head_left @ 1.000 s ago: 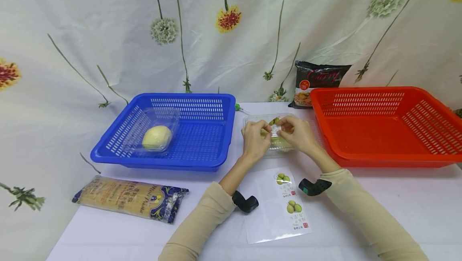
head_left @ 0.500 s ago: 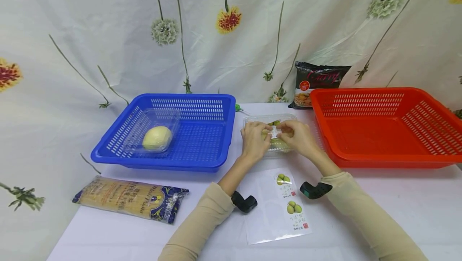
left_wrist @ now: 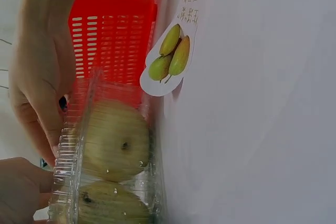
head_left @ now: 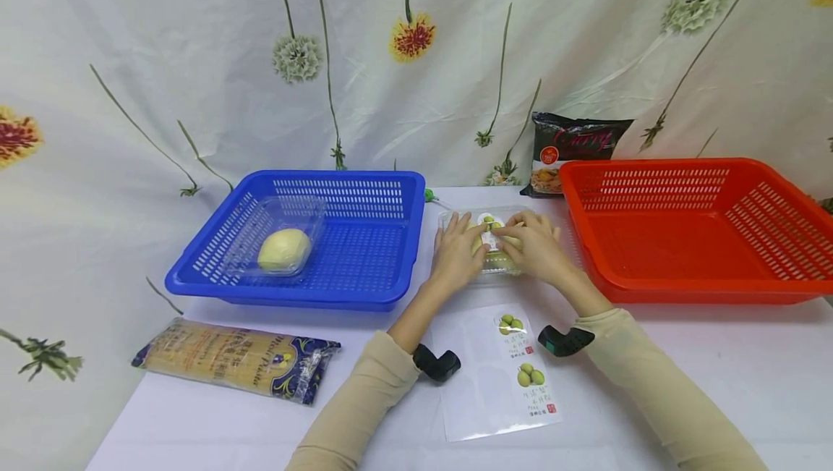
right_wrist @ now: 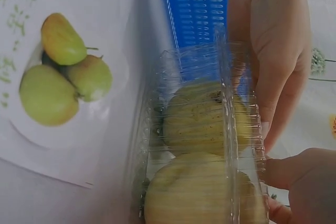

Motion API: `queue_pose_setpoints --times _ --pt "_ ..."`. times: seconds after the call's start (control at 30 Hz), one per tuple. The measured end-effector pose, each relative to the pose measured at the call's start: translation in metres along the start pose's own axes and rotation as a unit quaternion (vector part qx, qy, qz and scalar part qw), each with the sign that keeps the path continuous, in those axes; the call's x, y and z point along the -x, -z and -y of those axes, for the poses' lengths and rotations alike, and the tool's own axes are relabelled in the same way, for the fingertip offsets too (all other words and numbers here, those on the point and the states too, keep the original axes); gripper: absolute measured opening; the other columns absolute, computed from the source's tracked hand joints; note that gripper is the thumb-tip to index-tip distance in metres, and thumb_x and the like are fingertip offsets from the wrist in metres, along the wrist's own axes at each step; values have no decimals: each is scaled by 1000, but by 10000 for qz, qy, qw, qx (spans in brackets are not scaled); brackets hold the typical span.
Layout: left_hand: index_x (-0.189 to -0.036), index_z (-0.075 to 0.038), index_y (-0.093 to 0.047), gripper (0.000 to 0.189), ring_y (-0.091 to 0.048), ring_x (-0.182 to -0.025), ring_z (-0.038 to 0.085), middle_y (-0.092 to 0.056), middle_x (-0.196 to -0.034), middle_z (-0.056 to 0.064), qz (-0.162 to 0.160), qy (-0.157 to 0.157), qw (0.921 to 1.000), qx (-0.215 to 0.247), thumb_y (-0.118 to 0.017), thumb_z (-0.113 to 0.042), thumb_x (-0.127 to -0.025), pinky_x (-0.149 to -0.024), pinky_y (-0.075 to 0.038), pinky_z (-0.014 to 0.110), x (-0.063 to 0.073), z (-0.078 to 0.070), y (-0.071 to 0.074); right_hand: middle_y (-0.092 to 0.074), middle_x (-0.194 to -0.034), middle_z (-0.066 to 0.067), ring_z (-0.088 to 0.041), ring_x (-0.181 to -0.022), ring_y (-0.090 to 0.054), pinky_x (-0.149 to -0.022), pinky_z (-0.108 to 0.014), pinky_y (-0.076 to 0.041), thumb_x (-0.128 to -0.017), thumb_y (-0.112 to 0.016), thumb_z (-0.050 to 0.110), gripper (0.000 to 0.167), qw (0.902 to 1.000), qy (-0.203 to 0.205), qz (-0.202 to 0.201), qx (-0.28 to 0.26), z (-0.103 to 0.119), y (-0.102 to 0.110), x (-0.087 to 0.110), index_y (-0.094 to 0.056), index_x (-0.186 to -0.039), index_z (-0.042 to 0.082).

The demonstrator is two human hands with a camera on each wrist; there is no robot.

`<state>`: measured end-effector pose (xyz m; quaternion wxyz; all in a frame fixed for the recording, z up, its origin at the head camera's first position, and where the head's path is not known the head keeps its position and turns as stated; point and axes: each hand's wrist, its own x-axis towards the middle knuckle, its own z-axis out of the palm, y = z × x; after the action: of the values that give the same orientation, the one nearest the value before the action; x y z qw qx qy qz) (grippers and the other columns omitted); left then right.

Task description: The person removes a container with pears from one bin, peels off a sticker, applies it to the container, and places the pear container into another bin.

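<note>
While under hands (head_left: 455,254) (head_left: 541,252), clamshell (head_left: 498,278) between baskets (head_left: 286,295) (head_left: 690,284)

Fruit box (head_left: 501,264) behind label sheet (head_left: 483,384)

Black packet (head_left: 575,154) reads "Curry", long packet (head_left: 234,360) "Pasta".

head: high, back, facing forward and down over the table (head_left: 228,435)
left wrist: close, low, tipped sideways, toward the red basket (left_wrist: 118,40)
right wrist: likewise, toward the blue basket (right_wrist: 202,14)
wrist views share: the clear box (left_wrist: 83,148), opposite sides
</note>
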<state>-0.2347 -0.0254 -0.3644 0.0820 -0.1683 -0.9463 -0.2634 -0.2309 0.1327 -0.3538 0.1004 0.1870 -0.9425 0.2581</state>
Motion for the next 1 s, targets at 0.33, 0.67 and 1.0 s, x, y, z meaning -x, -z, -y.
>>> queue_pose_setpoints --times 0.33,0.67,1.0 --pt "-143 -15 -41 48 -14 -143 29 -26 -153 10 671 232 9964 -453 -45 -26 -97 -105 -24 62 -3 -1 4 -49 -117 -19 -42 -105 -37 -79 -62 -31 -92 -58 18 35 9976 -158 533 406 0 4 -10 -61 -126 12" --pt "-146 -15 -36 53 -15 -142 27 -27 -152 8 734 278 9948 -653 -38 -30 -95 -98 -35 59 -5 0 2 -43 -125 -23 -42 -109 -33 -83 -61 -34 -95 -53 27 43 9874 -465 1439 474 -1 11 -24 -51 -137 14" --pt "-145 -14 -37 53 -15 -142 26 -27 -152 8 753 188 9955 -552 -37 -32 -95 -97 -37 58 -5 4 4 -43 -124 -24 -40 -109 -35 -88 -57 -36 -93 -56 33 49 9883 -529 1388 352 -4 16 -22 -50 -136 9"
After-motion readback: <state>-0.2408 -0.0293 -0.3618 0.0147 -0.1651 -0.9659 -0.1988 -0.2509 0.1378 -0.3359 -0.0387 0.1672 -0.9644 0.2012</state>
